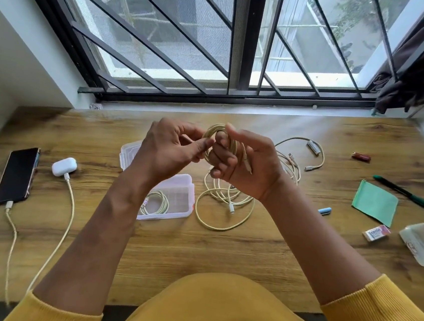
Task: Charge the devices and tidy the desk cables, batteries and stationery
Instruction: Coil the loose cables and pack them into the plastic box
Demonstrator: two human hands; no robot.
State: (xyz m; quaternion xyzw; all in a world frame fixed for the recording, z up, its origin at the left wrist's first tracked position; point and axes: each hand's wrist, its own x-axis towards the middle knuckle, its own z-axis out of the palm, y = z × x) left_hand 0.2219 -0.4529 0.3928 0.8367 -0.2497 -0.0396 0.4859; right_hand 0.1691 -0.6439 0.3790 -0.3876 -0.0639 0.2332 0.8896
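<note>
Above the desk's middle, my right hand (pixel 245 161) holds a coiled cream cable (pixel 215 130) looped round its fingers, and my left hand (pixel 173 148) pinches a strand of that coil. Below them a clear plastic box (pixel 187 184) holds another coiled cable (pixel 157 201). Loose cream cables (pixel 222 213) lie tangled on the wood right of the box. At the left, a black phone (pixel 17 175) and a white earbuds case (pixel 63 167) each have a cable plugged in.
The box's lid (pixel 129 151) lies behind it. At the right are a battery (pixel 314 147), a red lighter-like item (pixel 361 157), a green pen (pixel 403 192), a green cloth (pixel 375 203), a blue cap (pixel 324 211), an eraser (pixel 377 232) and a small clear container (pixel 423 244).
</note>
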